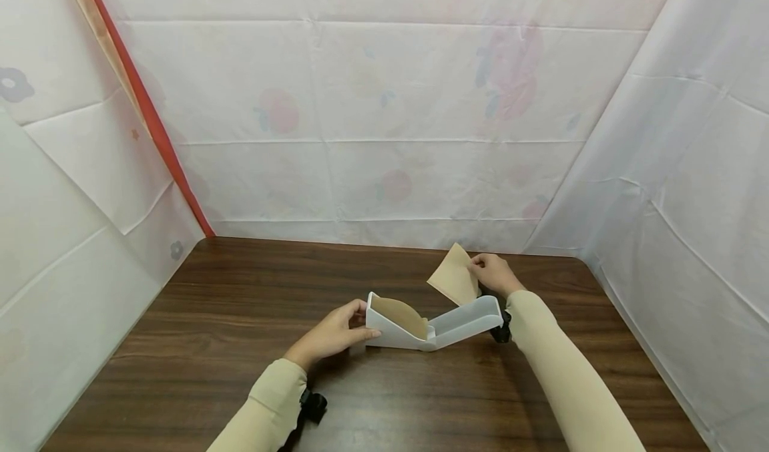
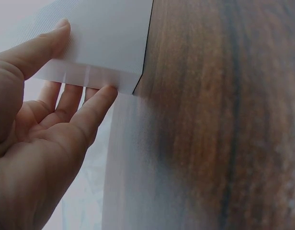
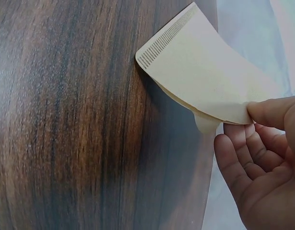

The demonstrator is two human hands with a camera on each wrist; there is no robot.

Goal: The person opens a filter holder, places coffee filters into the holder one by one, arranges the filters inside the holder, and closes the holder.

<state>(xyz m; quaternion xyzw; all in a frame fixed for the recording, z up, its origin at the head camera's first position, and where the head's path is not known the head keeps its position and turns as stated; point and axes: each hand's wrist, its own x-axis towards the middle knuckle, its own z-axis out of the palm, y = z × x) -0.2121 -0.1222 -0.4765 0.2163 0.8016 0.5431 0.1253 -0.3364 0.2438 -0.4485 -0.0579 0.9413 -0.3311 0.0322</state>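
Observation:
A white box [image 1: 393, 330] with its hinged lid [image 1: 468, 322] swung out to the right stands on the table, brown paper coffee filters [image 1: 401, 315] inside it. My left hand [image 1: 333, 335] grips the box's left end; in the left wrist view the thumb lies along one ribbed side and the fingertips press the end face [image 2: 97, 76]. Beyond the lid my right hand [image 1: 494, 273] pinches a coffee filter [image 1: 454, 276] by its edge, between thumb and fingers. The right wrist view shows this filter [image 3: 200, 67] tilted, its crimped seam at the far end.
The dark wood-grain table [image 1: 252, 305] carries all of this. A pale patterned sheet [image 1: 372, 105] hangs behind its back edge, with more sheeting at both sides. A red strip [image 1: 150, 115] runs down the left corner. Each wrist wears a black camera [image 1: 314, 405].

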